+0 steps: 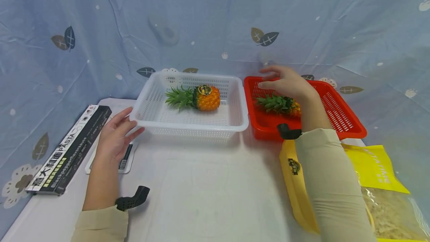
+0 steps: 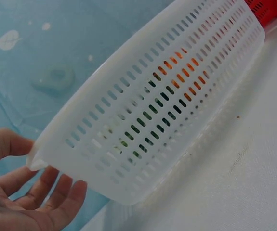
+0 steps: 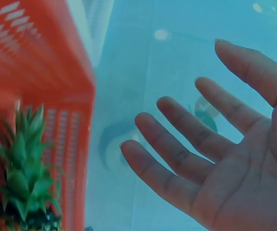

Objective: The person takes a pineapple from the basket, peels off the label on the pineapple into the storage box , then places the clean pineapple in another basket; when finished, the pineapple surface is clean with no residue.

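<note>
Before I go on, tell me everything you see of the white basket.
The white basket is a shallow rectangle, apparently plastic, with rows of slots through its walls and a smooth rim. It sits upright on the white table, holding one pineapple on its side. The left hand grips its near left corner. Its right end sits close beside the red basket; contact is unclear.

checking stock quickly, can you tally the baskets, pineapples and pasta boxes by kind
Baskets: 2, one white and one red
Pineapples: 2, one in each basket
Pasta box: 1
Total: 5
</note>
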Available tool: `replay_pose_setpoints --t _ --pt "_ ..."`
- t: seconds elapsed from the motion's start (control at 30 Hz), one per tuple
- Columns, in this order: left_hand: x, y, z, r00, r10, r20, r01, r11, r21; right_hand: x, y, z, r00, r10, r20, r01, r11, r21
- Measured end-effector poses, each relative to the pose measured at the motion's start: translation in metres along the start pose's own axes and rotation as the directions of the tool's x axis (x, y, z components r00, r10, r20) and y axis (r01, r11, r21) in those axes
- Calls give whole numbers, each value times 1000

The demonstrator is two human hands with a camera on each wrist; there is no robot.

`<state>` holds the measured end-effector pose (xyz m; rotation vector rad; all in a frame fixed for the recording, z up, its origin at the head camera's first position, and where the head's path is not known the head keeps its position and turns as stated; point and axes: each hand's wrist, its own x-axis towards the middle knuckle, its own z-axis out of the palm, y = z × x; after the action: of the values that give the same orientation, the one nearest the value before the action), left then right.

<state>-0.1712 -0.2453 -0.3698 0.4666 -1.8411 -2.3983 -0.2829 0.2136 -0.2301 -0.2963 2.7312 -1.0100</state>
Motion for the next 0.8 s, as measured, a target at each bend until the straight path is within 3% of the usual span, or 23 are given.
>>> replay_pose_setpoints --t 0.23,0.57,0.8 --pt "1 -1 -1 1000 6 3 -6 1000 -1 11 -15 11 1000 -15 2 15 1000 -2" --pt "1 -1 0 1000 6 0 -6 1000 -11 32 -36 26 997 -16 71 15 1000 16" --pt "1 -1 1 1000 4 -5 -4 1000 -5 47 -45 33 993 -37 111 28 997 77"
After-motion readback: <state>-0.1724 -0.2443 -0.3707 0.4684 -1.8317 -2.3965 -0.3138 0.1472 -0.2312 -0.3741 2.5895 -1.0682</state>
